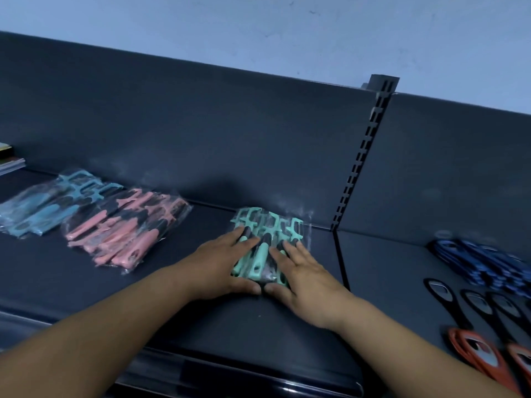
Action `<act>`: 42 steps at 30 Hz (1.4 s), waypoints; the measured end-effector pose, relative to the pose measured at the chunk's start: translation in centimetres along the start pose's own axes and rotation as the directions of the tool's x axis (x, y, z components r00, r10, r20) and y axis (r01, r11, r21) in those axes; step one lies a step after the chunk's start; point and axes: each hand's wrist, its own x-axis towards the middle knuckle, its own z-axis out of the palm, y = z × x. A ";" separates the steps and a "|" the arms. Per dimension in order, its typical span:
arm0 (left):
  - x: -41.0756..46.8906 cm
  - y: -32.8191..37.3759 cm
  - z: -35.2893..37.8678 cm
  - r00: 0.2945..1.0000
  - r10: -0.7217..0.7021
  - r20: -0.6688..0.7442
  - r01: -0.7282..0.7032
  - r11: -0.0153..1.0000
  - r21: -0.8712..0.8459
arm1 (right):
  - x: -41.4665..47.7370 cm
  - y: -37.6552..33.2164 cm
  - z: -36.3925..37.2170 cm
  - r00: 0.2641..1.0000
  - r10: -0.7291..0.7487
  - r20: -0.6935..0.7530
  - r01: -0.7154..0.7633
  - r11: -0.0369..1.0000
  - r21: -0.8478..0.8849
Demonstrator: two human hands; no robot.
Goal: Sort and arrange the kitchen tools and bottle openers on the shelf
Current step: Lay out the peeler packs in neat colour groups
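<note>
A clear bag of mint-green kitchen tools (270, 228) lies on the dark shelf (161, 297) near the upright divider. My left hand (224, 265) lies flat on the bag's left side, fingers straight. My right hand (301, 274) lies flat on its right side, and the two thumbs almost meet at the bag's near edge. To the left lie a bag of pink tools (126, 228) and a bag of blue tools (48, 205). On the right shelf section lie black bottle openers (474, 305), orange bottle openers (477, 354) and a stack of blue openers (485, 262).
A slotted upright post (365, 150) splits the back panel into two sections. Some flat packs (8, 159) sit at the far left edge. The shelf's front lip (230, 377) runs below my forearms. A pale wall rises behind the shelf.
</note>
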 end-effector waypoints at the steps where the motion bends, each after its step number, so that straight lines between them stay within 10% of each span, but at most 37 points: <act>1: 0.1 -0.1 0.0 1.000 0.007 -0.012 -0.007 1.000 0.010 | 0.0 0.1 0.0 1.000 -0.022 0.000 0.022 1.000 -0.005; 13: -0.4 -2.1 -1.4 0.997 0.049 -0.052 -0.047 0.998 0.036 | 1.1 -3.1 -1.3 0.996 0.065 -0.069 -0.071 0.993 -0.089; 27: -8.6 -20.3 -6.8 0.998 -0.061 0.019 0.058 0.989 0.134 | 10.9 -21.5 3.0 0.997 -0.042 -0.059 0.042 0.999 0.006; 42: -7.9 -21.3 -5.8 0.990 0.095 0.101 -0.100 0.994 0.041 | 9.9 -21.4 2.7 0.996 0.089 0.027 -0.086 0.993 -0.083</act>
